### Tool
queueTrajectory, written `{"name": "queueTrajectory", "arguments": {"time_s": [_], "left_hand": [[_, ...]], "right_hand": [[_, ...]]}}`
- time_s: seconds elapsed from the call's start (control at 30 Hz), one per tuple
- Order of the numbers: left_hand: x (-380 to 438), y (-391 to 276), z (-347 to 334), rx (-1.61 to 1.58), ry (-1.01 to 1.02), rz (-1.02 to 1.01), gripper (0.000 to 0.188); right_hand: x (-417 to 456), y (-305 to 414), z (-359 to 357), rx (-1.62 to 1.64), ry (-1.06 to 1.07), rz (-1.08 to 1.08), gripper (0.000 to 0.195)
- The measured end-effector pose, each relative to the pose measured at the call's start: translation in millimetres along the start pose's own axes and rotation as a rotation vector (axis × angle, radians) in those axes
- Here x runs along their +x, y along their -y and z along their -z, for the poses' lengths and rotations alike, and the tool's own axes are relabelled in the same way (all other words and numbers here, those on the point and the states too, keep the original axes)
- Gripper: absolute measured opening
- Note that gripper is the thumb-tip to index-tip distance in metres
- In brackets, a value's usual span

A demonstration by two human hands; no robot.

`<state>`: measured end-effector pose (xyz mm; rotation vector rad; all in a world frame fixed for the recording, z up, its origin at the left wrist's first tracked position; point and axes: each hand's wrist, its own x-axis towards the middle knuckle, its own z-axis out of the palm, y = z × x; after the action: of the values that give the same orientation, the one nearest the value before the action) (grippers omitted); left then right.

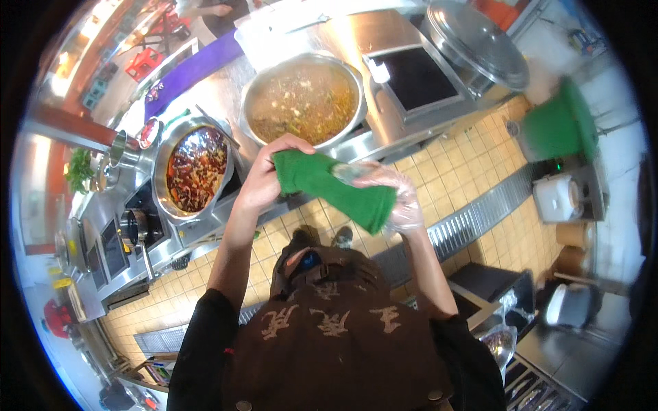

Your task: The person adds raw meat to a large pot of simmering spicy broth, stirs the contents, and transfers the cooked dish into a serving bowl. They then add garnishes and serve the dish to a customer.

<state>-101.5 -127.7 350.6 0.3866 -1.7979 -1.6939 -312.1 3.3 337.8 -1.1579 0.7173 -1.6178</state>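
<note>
A folded green cloth (329,180) is stretched between my hands, in front of my apron (334,339). My bare left hand (261,177) grips its left end, with the thumb and fingers around the edge. On my right hand (406,198) is a clear plastic glove, and it holds the cloth's right end. Just beyond the cloth stands a large oval steel pot (361,97) of brownish broth with bits floating in it. To the left of that, another steel pot (158,174) holds a dark red stew with chunks.
A flat black cooktop (419,77) lies at the right of the counter, near a large steel lid (478,43). At the left, a small saucepan (134,226) has its handle over the counter edge. A green bin (555,123) stands right, beyond a floor drain grate (473,208).
</note>
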Motion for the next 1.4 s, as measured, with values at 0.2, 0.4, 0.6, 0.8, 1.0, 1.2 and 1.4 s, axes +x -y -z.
{"name": "queueTrajectory", "arguments": {"time_s": [0.2,0.4,0.6,0.8,1.0,1.2,1.4], "left_hand": [[2,15,-3,-0.598,-0.093,0.422,0.038],[36,41,17,0.057,0.010,0.422,0.036],[89,55,9,0.876,0.058,-0.153,0.023],[76,114,-28,0.939,-0.121,-0.182,0.027],[122,102,-39,0.273,-0.139,0.322,0.035],[76,75,11,0.105,-0.415,0.446,0.028],[-39,173,56,-0.397,-1.194,0.800,0.021]], "right_hand": [[0,-18,18,0.286,-0.385,-0.478,0.051],[25,-25,10,0.489,-0.448,-0.783,0.054],[30,-127,46,0.413,-0.645,-0.827,0.030],[83,-90,52,0.683,-0.763,-0.654,0.039],[108,-112,73,0.085,-0.952,-0.620,0.053],[181,-142,163,-1.164,-0.665,-0.365,0.050],[251,-173,206,-1.488,-0.373,-0.323,0.053]]}}
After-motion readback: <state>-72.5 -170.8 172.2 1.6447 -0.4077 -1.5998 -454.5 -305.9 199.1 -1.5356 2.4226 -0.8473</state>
